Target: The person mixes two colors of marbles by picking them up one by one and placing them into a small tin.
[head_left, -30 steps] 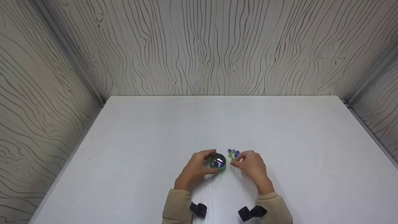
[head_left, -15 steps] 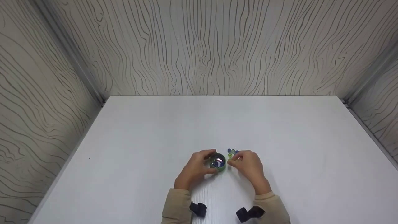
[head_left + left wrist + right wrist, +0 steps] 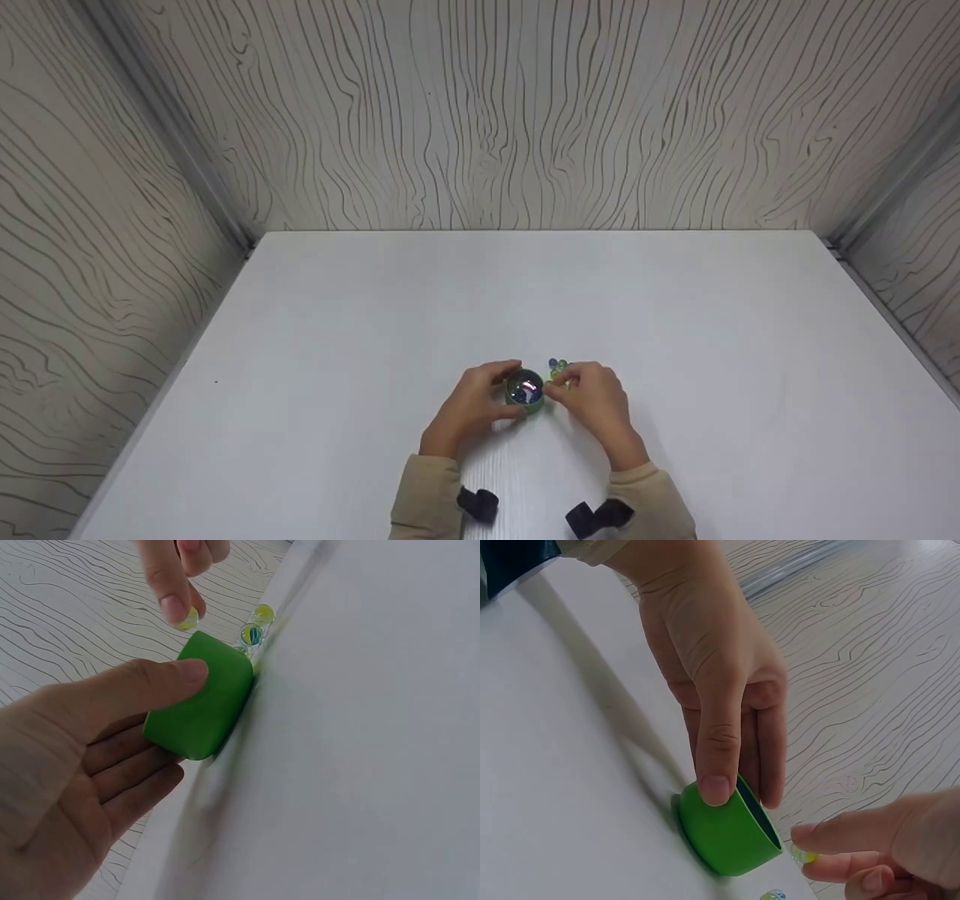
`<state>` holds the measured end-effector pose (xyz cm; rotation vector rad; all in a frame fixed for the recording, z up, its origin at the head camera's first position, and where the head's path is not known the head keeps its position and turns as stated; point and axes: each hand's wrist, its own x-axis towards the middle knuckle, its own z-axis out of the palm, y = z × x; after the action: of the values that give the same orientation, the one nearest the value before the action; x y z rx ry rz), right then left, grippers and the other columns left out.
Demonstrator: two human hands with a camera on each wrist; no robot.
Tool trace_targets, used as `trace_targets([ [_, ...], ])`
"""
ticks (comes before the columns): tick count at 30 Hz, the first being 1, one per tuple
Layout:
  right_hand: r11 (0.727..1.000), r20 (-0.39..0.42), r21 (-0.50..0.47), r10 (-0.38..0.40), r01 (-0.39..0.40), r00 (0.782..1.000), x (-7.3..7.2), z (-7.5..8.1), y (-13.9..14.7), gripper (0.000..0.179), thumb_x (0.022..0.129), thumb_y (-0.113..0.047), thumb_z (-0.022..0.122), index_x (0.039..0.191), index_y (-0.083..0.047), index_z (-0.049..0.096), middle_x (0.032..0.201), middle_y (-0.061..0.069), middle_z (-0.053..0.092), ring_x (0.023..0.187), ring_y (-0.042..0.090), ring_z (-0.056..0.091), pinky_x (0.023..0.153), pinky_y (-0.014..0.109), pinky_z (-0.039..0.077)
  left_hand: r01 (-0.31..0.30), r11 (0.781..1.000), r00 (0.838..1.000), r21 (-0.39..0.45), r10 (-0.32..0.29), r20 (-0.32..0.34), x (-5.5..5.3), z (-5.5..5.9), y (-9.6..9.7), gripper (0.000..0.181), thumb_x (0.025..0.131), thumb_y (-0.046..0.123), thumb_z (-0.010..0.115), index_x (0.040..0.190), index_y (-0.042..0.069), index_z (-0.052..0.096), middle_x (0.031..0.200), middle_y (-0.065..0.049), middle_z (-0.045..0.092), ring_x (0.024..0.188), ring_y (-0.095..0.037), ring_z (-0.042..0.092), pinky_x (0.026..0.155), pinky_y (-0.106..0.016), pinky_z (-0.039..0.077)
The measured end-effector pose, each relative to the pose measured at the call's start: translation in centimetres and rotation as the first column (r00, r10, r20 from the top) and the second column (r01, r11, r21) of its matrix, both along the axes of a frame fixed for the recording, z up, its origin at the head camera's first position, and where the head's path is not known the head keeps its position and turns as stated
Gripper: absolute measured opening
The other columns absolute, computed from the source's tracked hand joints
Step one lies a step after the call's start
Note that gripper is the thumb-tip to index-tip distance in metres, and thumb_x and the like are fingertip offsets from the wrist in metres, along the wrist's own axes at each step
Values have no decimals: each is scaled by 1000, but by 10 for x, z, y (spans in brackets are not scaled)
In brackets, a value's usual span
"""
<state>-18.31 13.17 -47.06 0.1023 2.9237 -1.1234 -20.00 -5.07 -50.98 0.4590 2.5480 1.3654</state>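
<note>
A small green cup (image 3: pixel 535 408) with a shiny inside stands on the white table; bluish marbles seem to lie in it, behind glare. My left hand (image 3: pixel 472 401) grips it from the left, the thumb on the near wall and fingers on the far side. In the left wrist view, the cup's green wall (image 3: pixel 202 705) shows under the thumb. My right hand (image 3: pixel 596 397) pinches a yellow-green marble (image 3: pixel 187 619) between thumb and forefinger, close by the cup's rim. Several loose blue and yellow-green marbles (image 3: pixel 553 363) lie just beyond the right fingers, which partly hide them.
The white table (image 3: pixel 337 315) reaches back to a wood-grain patterned panel (image 3: pixel 480 112). Similar panels stand at left and right. Black camera mounts (image 3: pixel 480 505) sit on both wrists, over tan sleeves (image 3: pixel 427 491).
My right hand has moved left from the loose marbles to the cup's rim, carrying the yellow-green marble. The left hand and the cup have hardly moved.
</note>
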Motion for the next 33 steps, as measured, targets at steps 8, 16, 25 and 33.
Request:
trace_targets([
  [8,1000,-1,10,-4,4,1000,0,-1,-3,18,78,-20,77,84,-4,74,68,4,61,60,11,46,49,20,33,7,1000,1000,-6,-7,-6,-1,0,0,66,76,10,79,136,6,52,135,-12,61,128,-28,57,112,-40,46],
  [16,1000,-20,-5,11,-11,1000,0,-2,-3,17,78,-20,77,82,-5,74,62,-2,50,58,10,41,48,19,30,15,1000,1000,2,-15,-10,1,1,-1,65,77,9,78,136,4,52,134,-13,61,128,-29,57,112,-41,46],
  [25,999,-38,-14,28,-29,999,0,-5,-7,13,78,-18,78,80,-6,75,61,-4,45,57,10,40,47,19,28,24,1000,999,-6,-25,-34,1,0,-2,64,77,8,78,136,4,52,134,-13,61,127,-28,57,111,-40,47],
  [33,999,-55,-9,44,-45,998,-1,-7,-9,14,77,-19,79,83,-6,75,57,-5,42,55,9,37,46,17,26,26,1000,999,-8,-26,-39,-1,-1,-1,64,77,8,78,136,3,53,133,-14,62,126,-28,58,111,-40,47],
])
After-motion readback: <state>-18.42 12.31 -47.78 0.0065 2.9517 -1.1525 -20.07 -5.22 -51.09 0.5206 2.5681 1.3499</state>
